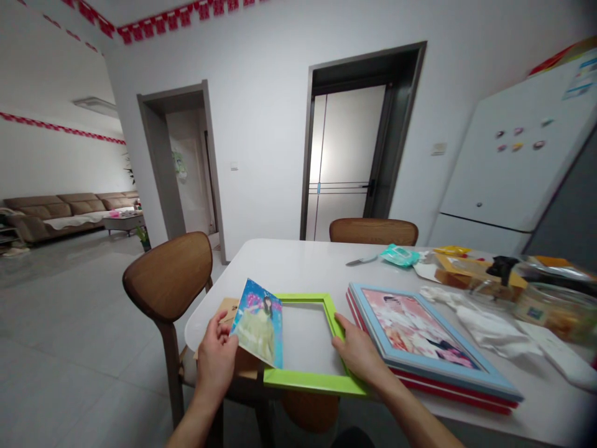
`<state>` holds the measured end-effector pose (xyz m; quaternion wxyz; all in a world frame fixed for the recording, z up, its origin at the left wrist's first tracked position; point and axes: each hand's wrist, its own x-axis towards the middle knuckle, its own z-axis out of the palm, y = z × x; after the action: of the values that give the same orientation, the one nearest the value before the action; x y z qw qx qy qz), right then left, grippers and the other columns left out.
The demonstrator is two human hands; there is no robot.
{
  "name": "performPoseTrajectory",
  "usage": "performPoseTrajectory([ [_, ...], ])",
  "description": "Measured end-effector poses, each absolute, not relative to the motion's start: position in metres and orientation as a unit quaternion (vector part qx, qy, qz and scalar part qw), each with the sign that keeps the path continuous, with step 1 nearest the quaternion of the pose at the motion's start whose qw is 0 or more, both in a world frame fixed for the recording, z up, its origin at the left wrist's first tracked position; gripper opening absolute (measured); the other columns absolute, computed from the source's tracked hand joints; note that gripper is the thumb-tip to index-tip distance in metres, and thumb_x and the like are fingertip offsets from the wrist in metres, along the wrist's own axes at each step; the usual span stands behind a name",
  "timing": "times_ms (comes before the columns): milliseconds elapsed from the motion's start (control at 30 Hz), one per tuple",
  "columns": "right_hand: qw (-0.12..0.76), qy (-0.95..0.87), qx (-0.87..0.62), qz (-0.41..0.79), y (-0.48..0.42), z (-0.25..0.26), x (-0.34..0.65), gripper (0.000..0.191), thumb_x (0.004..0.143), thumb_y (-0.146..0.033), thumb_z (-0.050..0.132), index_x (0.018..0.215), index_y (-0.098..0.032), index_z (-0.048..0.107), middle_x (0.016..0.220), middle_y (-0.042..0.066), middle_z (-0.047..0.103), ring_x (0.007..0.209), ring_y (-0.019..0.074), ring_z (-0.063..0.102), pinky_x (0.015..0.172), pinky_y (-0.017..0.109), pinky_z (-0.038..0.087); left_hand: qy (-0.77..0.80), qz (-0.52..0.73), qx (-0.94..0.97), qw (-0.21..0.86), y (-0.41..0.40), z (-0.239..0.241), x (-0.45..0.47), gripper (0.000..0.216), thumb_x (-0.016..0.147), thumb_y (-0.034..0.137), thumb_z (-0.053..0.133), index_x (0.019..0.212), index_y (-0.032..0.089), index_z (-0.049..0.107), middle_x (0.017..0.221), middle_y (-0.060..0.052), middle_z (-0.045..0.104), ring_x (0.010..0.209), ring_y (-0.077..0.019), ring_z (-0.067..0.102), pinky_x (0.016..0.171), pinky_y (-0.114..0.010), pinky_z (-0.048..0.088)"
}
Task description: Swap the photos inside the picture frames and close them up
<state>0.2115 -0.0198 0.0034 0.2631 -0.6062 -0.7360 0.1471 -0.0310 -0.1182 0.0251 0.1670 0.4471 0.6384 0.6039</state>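
Note:
My left hand pinches the left edge of a photo print showing a figure in a pale yellow dress on blue. The print is tilted and covers the left side of a lime-green picture frame. My right hand grips the right side of that frame, thumb on top. Through the frame's opening the white tabletop shows. Behind my left hand lies a brown backing board, partly hidden. To the right of my right hand rests a stack of frames, a light blue framed picture on top of red ones.
The white table also bears a knife, a teal wipes packet, crumpled tissues and a clear round container. Wooden chairs stand at the left and far side. A white fridge is at the right.

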Motion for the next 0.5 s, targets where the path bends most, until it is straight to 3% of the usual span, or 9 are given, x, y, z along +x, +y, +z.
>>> performPoseTrajectory([
  [200,0.224,-0.765,-0.599,0.081,-0.022,-0.005,0.213,0.050,0.068,-0.011,0.040,0.116,0.001,0.042,0.107,0.020,0.055,0.098,0.0228,0.051,0.087,0.031,0.036,0.686,0.522,0.475,0.174,-0.125,-0.005,-0.044,0.046,0.060,0.023,0.044,0.105,0.012,0.045,0.058,0.006,0.049,0.052,-0.0128,0.052,0.053,-0.023,0.040],
  [500,0.207,-0.783,-0.584,0.057,-0.023,-0.008,0.212,0.048,0.068,-0.012,0.041,0.115,-0.001,0.045,0.108,0.017,0.054,0.100,0.0221,0.049,0.091,0.030,0.032,0.753,0.344,0.556,0.079,-0.132,0.006,-0.043,0.040,0.070,0.021,0.040,0.109,0.015,0.046,0.071,0.000,0.055,0.067,-0.0155,0.055,0.064,-0.027,0.041],
])
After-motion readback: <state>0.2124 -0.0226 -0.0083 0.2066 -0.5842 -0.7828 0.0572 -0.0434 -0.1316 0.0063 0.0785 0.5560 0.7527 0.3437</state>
